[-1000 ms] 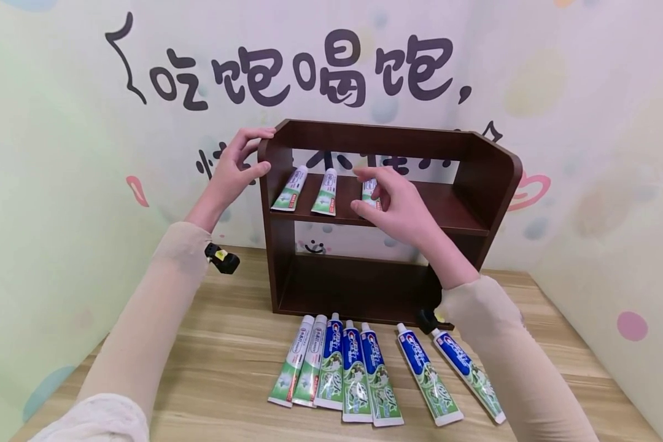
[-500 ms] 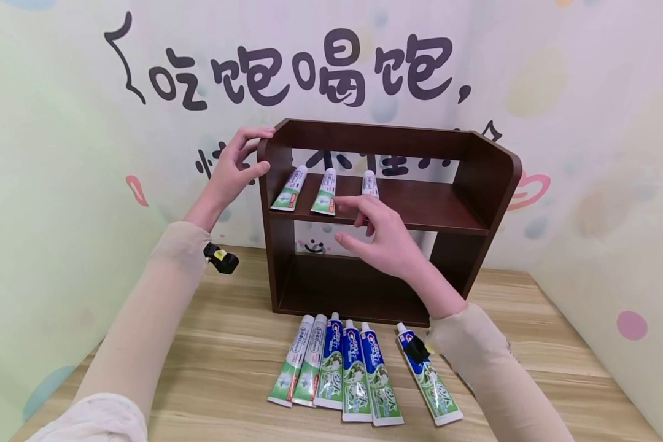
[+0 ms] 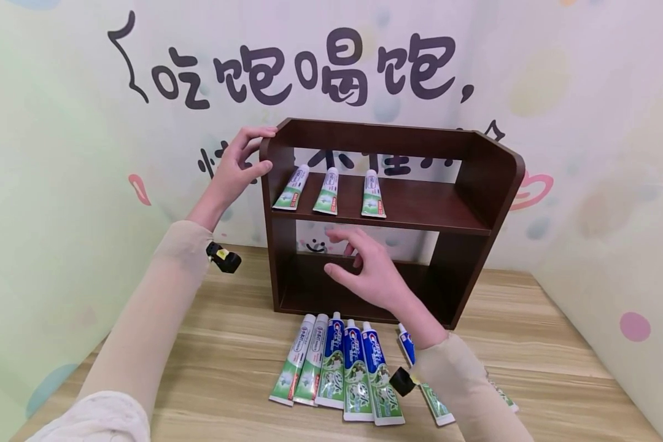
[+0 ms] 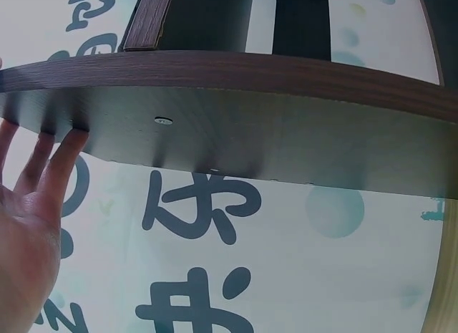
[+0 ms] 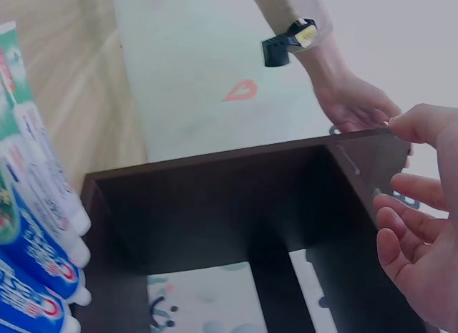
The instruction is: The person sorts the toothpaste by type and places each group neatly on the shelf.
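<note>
My left hand (image 3: 237, 162) holds the upper left side panel of a dark brown two-tier shelf (image 3: 420, 202). In the left wrist view several fingers (image 4: 63, 161) touch the panel's outer face. My right hand (image 3: 367, 270) hovers before the lower compartment, fingers loosely bent with nothing in them; in the right wrist view its fingertips are apart from the thumb. On the upper board lie three white-and-green toothpaste tubes (image 3: 291, 188), caps to the back: two at the left, one near the middle. Two like tubes (image 3: 293, 362) lie on the table below.
Several blue-and-green toothpaste tubes (image 3: 356, 380) lie on the wooden table (image 3: 226, 368) before the shelf. Of these, two tubes (image 3: 438, 406) on the right are partly covered by my right forearm. A patterned wall (image 3: 77, 153) stands behind and at both sides.
My right hand has moved down and away from the third tube on the upper board, baring it, to the front of the lower compartment. My left hand stays on the shelf.
</note>
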The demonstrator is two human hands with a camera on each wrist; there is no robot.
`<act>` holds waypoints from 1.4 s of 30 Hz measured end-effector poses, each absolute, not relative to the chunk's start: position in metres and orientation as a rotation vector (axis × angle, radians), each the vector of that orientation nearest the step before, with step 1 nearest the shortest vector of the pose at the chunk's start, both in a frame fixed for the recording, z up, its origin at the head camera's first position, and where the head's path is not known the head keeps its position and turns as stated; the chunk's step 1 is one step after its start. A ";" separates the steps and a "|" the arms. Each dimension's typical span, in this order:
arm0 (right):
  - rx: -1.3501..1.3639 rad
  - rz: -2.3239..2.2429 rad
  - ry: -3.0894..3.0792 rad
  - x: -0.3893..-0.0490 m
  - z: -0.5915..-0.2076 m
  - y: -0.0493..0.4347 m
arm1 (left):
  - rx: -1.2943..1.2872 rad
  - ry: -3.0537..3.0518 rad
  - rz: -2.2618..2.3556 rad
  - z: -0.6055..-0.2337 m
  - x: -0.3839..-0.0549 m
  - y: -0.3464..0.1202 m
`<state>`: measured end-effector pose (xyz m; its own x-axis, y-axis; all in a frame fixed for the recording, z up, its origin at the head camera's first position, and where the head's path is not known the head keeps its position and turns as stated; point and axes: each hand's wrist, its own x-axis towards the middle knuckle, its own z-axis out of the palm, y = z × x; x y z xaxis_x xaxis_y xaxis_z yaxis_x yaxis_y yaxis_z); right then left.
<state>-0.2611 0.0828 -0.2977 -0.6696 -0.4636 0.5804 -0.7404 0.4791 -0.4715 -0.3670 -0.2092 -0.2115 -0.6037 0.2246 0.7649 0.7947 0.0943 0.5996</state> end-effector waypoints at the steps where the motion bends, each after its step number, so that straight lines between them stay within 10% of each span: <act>1: 1.008 1.026 -2.358 -0.260 -0.301 0.082 | -0.997 -1.889 -1.529 -0.211 -0.367 -0.209; 42: 0.899 1.330 -2.569 -0.250 -0.406 0.062 | -0.990 -1.881 -1.502 -0.211 -0.368 -0.208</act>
